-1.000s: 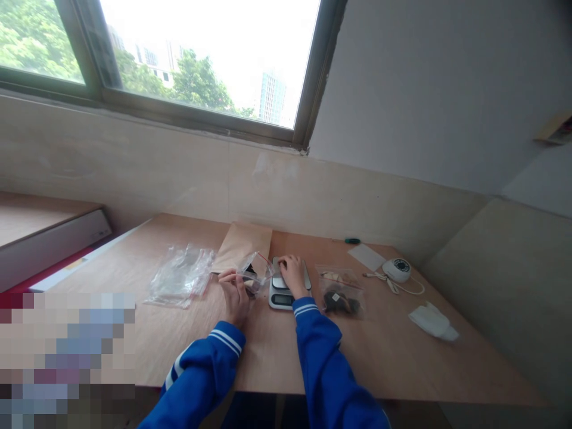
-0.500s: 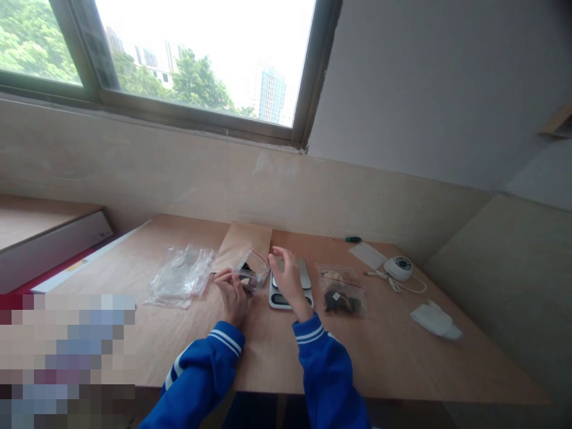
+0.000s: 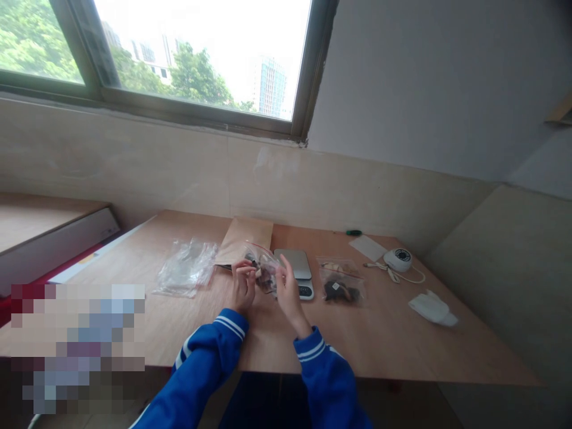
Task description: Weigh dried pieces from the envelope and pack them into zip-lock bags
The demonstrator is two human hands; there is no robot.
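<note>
The wooden table (image 3: 313, 351) fills most of what lies under the hands, running out from below the fingers to the wall beneath the window (image 3: 179, 53). Beyond the fingertips lies a brown paper envelope (image 3: 243, 241), flat, with its near edge just behind the left hand (image 3: 243, 289). Off to the outer side of the left fingers, well apart, sits a heap of empty clear bags (image 3: 185, 268). Just past the right hand (image 3: 288, 295) is the kitchen scale (image 3: 297, 271); a second ago that hand lay on its plate, and now it has come off and swung in to meet the left, so the plate stands bare. A filled clear bag (image 3: 342, 286) with dark pieces inside lies further out on the right hand's side, and far beyond it are a small round white camera (image 3: 397, 259) with its cord and a white cloth (image 3: 431, 310). The small zip bag (image 3: 266, 271) with a red strip along its mouth is now held up between both hands, lifted off the table and tilted. The left fingers (image 3: 245, 271) pinch its edge; the right fingers are raised against its other side, seemingly gripping it too, though I cannot tell how firmly. To my eye the shift from the scale to a two-handed hold means the work has moved to the bag itself, its mouth or its dark contents.
</note>
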